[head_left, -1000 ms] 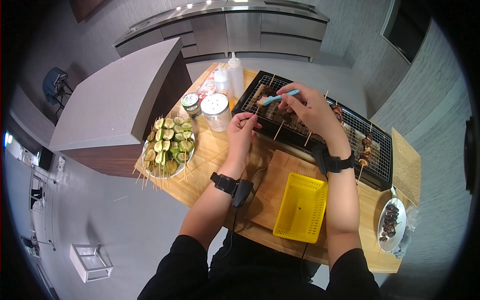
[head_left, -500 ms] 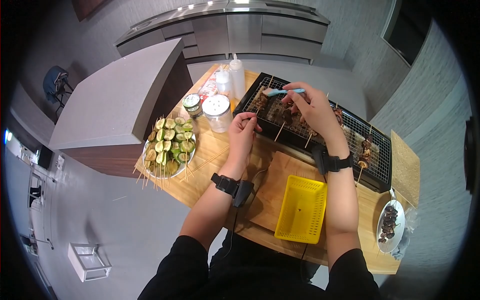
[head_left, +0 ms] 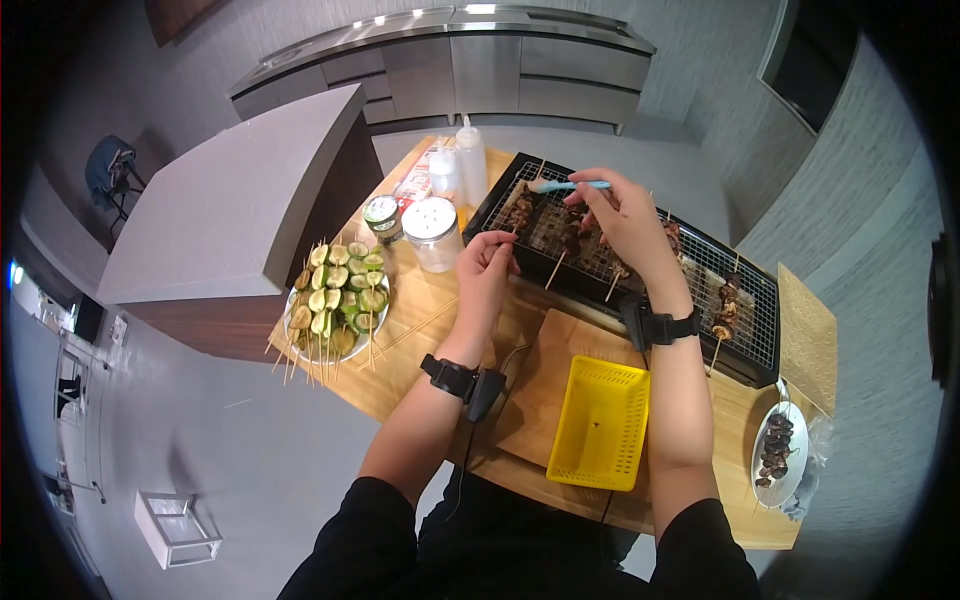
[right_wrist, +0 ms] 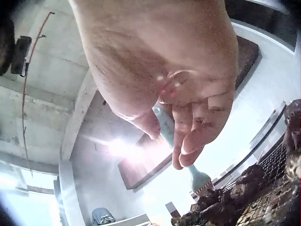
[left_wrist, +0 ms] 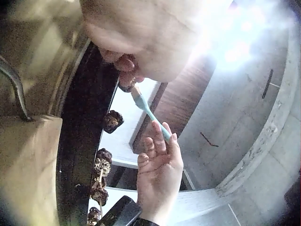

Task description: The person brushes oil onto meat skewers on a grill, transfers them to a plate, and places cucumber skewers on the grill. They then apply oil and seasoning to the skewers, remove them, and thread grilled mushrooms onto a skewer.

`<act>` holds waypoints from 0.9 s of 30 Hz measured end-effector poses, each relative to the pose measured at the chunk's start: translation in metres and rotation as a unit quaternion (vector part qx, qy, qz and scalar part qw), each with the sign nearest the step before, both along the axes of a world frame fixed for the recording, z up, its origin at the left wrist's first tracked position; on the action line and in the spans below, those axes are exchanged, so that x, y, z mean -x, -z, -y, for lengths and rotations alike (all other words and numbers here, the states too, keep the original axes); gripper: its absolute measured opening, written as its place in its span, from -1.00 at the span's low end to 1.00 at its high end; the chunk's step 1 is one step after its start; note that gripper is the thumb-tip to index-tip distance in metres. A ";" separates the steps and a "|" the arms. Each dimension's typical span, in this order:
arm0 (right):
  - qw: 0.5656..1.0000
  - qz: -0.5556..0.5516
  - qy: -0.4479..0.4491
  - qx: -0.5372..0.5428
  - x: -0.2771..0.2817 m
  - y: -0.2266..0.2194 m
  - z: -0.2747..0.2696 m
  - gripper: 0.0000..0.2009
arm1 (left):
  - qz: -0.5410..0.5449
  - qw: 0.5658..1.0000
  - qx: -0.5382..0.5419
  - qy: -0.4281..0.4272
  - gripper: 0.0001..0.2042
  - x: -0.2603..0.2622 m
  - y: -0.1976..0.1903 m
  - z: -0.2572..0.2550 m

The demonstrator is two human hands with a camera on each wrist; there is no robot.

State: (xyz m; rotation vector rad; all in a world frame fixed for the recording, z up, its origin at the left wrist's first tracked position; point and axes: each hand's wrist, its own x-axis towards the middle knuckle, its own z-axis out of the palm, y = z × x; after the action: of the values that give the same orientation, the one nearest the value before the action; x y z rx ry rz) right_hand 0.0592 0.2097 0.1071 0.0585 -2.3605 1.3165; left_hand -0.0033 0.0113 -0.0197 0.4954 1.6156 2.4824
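Observation:
My right hand (head_left: 632, 222) holds a light-blue basting brush (head_left: 572, 185) between thumb and fingers. Its pale bristles touch the far end of a browned meat skewer (head_left: 521, 207) at the grill's left end. In the right wrist view the brush head (right_wrist: 201, 178) lies right against dark meat pieces (right_wrist: 240, 188). My left hand (head_left: 484, 262) is at the near edge of the grill (head_left: 625, 280), its thumb and curled forefinger pinching that skewer's stick. Further meat skewers (head_left: 725, 308) lie across the wire rack to the right.
A yellow basket (head_left: 600, 425) stands on a wooden board (head_left: 530, 400) nearest the body. Left are a plate of zucchini skewers (head_left: 340, 290), a lidded shaker jar (head_left: 432, 235), a small jar (head_left: 382, 217) and squeeze bottles (head_left: 471, 160). A white plate (head_left: 797, 470) holds cooked skewers at right.
The brush has moved from the middle of the left skewer away to its far end, leaving the nearer meat in sight. My left hand stays at the stick.

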 end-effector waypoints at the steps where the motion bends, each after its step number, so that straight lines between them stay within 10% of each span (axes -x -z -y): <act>1: 1.000 0.001 -0.003 -0.007 0.001 0.000 0.000 -0.74 | 0.003 1.000 0.000 0.000 -0.87 0.000 0.000 0.000; 27: 0.998 0.012 -0.067 -0.004 -0.008 -0.012 0.008 -0.77 | 0.037 0.999 0.004 0.029 -0.86 -0.002 -0.003 0.003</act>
State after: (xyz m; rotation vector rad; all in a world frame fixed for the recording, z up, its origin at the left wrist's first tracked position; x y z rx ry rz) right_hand 0.0668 0.2021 0.1187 0.2078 -2.4182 1.3748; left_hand -0.0016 0.0084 -0.0163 0.4383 1.5607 2.4213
